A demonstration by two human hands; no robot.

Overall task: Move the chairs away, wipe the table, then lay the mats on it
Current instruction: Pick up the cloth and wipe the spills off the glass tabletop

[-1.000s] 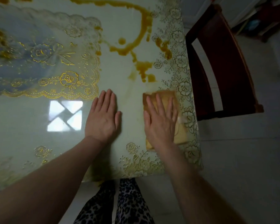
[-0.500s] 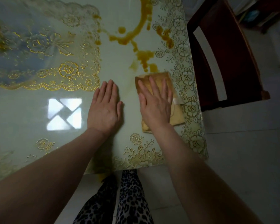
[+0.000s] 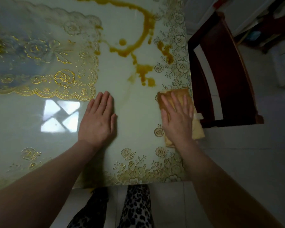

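**My cloth is right at the table's edge**

My right hand (image 3: pixel 177 120) lies flat, fingers spread out, on top of a folded yellow-brown cloth (image 3: pixel 197 129). It presses down on the cloth and does not grab it. The cloth sits at the right edge of the shiny pale green table top with gold flower patterns (image 3: pixel 138 102), and one corner of the cloth sticks out a little past that edge.

My left hand (image 3: pixel 98 120) lies flat on the bare table too, fingers close together, with nothing in it. It is well apart from the cloth.

Just past the cloth, farther up the table, there is a sticky orange-brown spill (image 3: pixel 143 69). It runs in a long curved line and some blobs. The nearest blob is close to the top of the cloth.

A see-through lace mat with gold roses (image 3: pixel 44 63) lies on the left part of the table. Its wavy edge is near my left fingertips.

A dark red-brown wooden chair (image 3: pixel 225 74) stands just beside the table's right edge, very near the cloth. Past the chair and near me, the light tiled floor (image 3: pixel 237 162) is open.

I stand at the near edge in leopard-print trousers (image 3: pixel 136 209).

I cannot see any words or labels to read.
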